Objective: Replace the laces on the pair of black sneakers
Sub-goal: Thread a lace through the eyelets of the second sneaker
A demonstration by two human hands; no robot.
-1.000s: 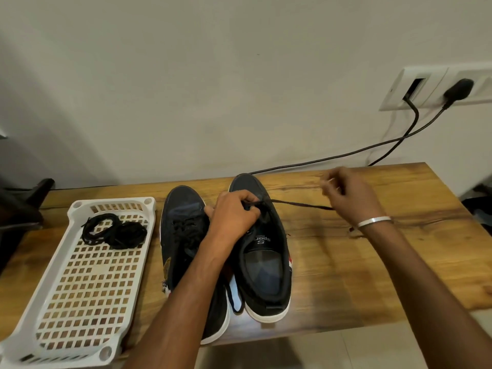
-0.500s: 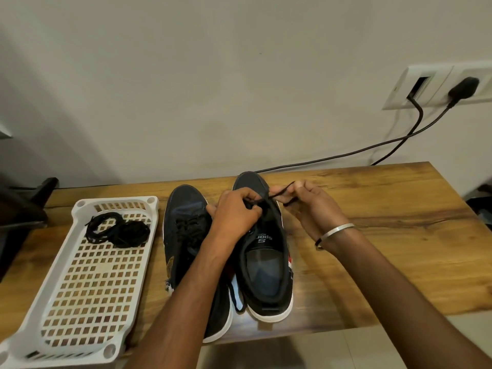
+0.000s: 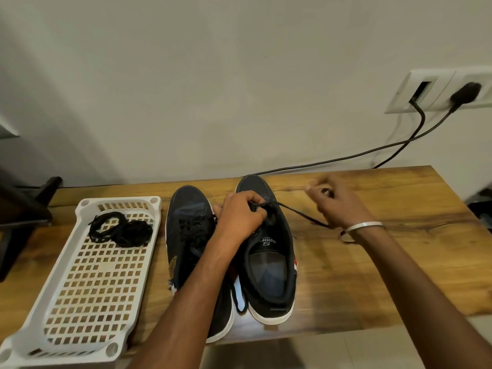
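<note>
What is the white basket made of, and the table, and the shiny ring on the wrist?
White basket: looks like moulded plastic, matte, with a grid of square holes and rounded corners. Table: seems to be wood, or a wood-look top, with brown grain streaks and a slight sheen. Bangle on the right wrist: probably metal, silvery and reflective.

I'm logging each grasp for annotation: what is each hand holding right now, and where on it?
The left hand grips the right sneaker at its eyelet area. The right hand, blurred, appears to pinch the lace along its free length.
</note>
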